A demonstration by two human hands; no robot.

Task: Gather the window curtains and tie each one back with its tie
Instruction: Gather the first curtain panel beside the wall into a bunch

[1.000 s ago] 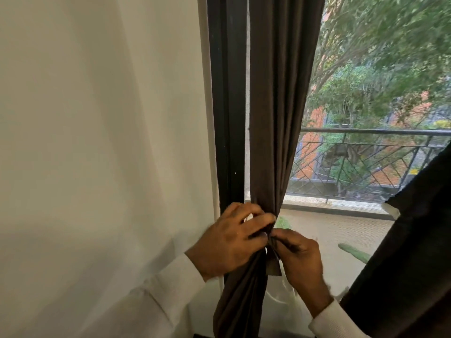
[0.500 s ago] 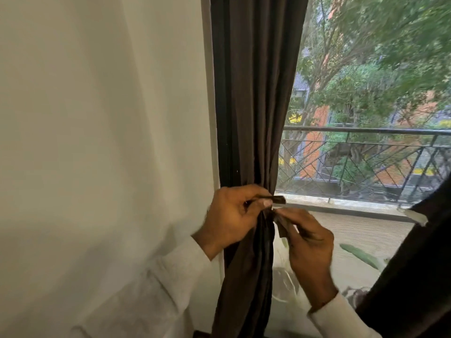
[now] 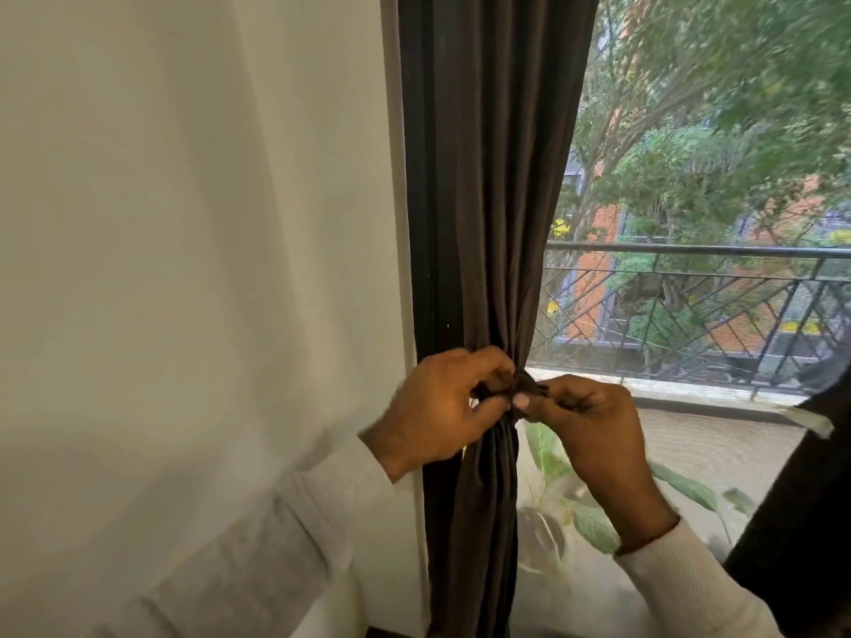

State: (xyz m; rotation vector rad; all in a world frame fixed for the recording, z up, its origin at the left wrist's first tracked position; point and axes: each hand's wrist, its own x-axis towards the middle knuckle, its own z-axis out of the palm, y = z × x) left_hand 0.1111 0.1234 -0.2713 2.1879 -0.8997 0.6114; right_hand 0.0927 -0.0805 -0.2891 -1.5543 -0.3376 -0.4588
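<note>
A dark brown curtain (image 3: 497, 186) hangs gathered into a narrow bunch against the black window frame (image 3: 421, 223). A matching dark tie (image 3: 522, 386) wraps the bunch at its narrowest point. My left hand (image 3: 442, 407) grips one end of the tie on the curtain's left side, fingers curled. My right hand (image 3: 589, 416) pinches the other end just to the right. Both hands meet at the knot. A second dark curtain (image 3: 801, 508) fills the lower right corner.
A plain cream wall (image 3: 184, 269) takes up the left half. Beyond the glass are a balcony railing (image 3: 690, 292), trees and brick buildings. A sheer leaf-print fabric (image 3: 575, 513) hangs low behind my right wrist.
Both hands have risen with the tie ends and drawn closer at the knot. The loose tie end that stuck out to the right is now bunched between my fingers.
</note>
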